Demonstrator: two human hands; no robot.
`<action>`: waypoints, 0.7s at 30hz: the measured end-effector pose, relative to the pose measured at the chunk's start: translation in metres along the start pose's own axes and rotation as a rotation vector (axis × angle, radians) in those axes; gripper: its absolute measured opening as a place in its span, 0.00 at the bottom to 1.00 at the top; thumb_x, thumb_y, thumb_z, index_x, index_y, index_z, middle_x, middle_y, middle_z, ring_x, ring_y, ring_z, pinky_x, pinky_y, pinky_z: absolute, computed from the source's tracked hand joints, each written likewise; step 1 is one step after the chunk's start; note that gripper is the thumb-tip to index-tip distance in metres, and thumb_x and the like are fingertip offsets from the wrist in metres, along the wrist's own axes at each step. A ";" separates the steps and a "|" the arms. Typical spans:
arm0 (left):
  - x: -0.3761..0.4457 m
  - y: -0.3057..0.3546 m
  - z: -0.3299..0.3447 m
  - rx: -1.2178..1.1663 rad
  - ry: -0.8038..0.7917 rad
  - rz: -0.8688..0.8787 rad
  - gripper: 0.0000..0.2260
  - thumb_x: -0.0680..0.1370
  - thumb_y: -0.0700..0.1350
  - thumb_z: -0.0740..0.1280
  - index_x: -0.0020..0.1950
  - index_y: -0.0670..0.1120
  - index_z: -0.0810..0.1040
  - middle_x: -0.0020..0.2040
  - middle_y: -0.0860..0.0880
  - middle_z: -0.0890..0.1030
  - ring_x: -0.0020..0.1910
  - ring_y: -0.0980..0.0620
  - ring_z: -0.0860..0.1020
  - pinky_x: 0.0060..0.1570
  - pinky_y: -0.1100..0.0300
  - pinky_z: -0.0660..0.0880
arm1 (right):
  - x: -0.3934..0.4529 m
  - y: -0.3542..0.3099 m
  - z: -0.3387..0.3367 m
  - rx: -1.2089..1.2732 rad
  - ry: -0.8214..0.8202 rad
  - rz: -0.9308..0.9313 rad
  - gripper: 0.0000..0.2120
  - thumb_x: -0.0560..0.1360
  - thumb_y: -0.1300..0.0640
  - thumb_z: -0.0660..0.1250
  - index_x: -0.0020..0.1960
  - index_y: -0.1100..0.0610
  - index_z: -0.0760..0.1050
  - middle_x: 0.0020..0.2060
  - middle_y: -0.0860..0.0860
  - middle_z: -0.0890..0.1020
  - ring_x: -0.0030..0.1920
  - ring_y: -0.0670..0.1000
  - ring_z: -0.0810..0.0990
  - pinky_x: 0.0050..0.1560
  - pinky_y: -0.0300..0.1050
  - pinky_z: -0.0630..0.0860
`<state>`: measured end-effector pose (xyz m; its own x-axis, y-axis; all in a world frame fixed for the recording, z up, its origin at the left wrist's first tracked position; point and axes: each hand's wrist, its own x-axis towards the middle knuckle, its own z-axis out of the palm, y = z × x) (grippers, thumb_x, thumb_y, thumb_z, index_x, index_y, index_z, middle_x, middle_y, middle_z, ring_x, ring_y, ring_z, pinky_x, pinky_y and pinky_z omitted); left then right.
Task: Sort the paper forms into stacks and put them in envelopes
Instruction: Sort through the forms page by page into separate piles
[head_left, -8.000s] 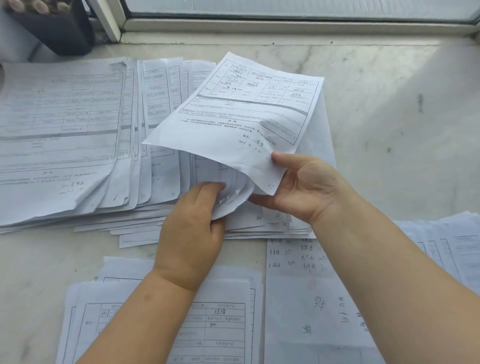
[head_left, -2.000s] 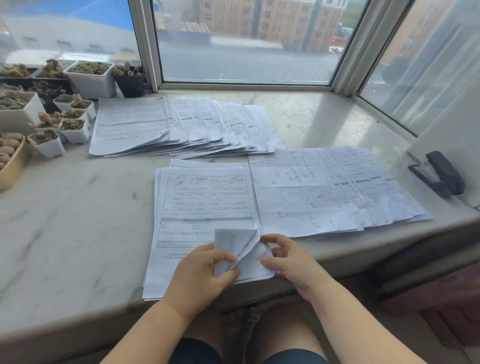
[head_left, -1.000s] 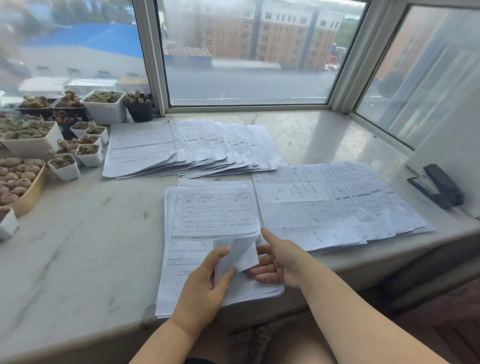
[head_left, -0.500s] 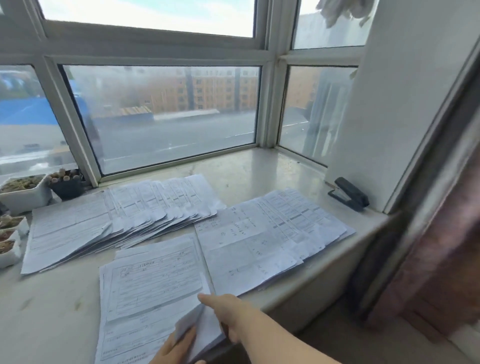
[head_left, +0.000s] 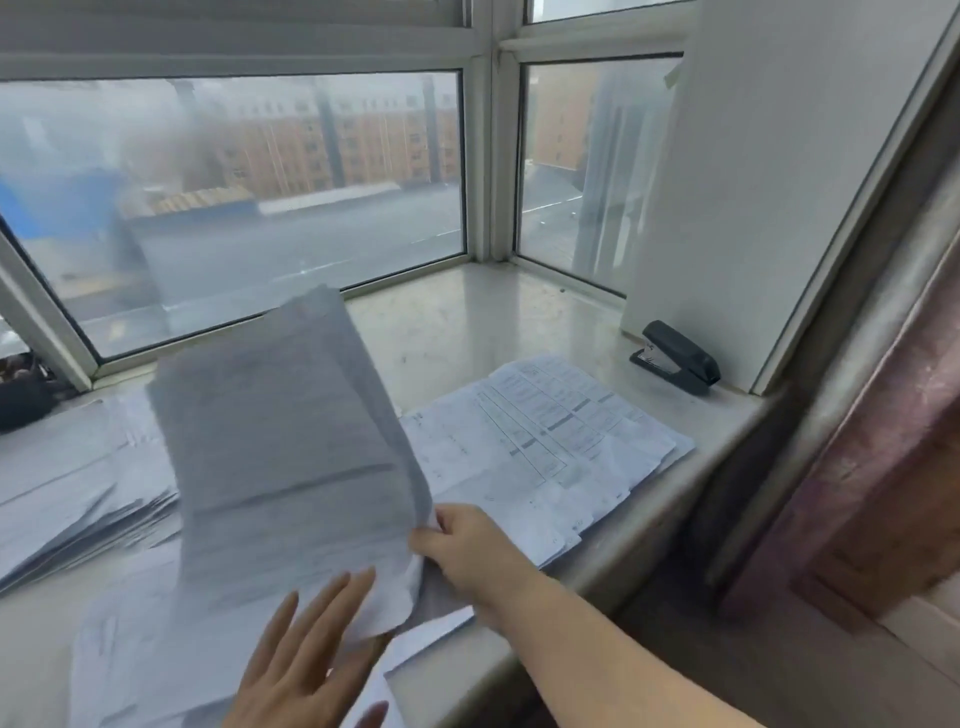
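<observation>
The lifted sheaf (head_left: 291, 441) stands between a fanned stack (head_left: 67, 483) at left and a second fanned stack (head_left: 561, 441) at right. The stapler (head_left: 675, 356) sits behind the right stack, on the sill (head_left: 467, 332).

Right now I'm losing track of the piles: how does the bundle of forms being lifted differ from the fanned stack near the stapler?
The lifted bundle is raised off the sill, its edge gripped by the right hand; the fanned stack lies flat, untouched. The lifted bundle curves and looks blurred; the fanned stack's sheets are staggered, with table lines legible. Both are white printed forms.
</observation>
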<state>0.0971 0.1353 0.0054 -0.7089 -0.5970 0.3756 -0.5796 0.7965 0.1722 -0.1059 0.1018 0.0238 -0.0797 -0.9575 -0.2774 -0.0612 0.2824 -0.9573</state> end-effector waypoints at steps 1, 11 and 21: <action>0.028 0.003 -0.007 -0.054 0.012 0.036 0.16 0.80 0.56 0.56 0.61 0.53 0.75 0.73 0.46 0.67 0.72 0.48 0.66 0.70 0.54 0.58 | 0.008 -0.005 -0.026 0.073 0.040 0.014 0.07 0.75 0.60 0.66 0.45 0.63 0.79 0.40 0.53 0.82 0.42 0.51 0.80 0.45 0.49 0.78; 0.151 -0.016 0.042 -0.394 0.242 -0.102 0.09 0.77 0.50 0.61 0.56 0.56 0.77 0.68 0.50 0.72 0.68 0.52 0.71 0.65 0.50 0.68 | 0.095 -0.029 -0.160 0.280 0.265 0.019 0.09 0.80 0.57 0.63 0.57 0.58 0.79 0.51 0.53 0.86 0.53 0.52 0.84 0.56 0.50 0.79; 0.237 -0.019 -0.021 -1.042 -0.148 -0.910 0.12 0.66 0.57 0.74 0.44 0.52 0.81 0.37 0.58 0.83 0.38 0.61 0.81 0.46 0.69 0.75 | 0.114 -0.119 -0.165 0.416 0.167 0.173 0.21 0.72 0.50 0.65 0.62 0.57 0.78 0.56 0.53 0.84 0.57 0.53 0.83 0.54 0.51 0.78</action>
<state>-0.0519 -0.0196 0.1101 -0.3217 -0.8907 -0.3212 -0.3383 -0.2087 0.9176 -0.2715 -0.0318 0.1196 -0.2140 -0.8665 -0.4510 0.3674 0.3564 -0.8591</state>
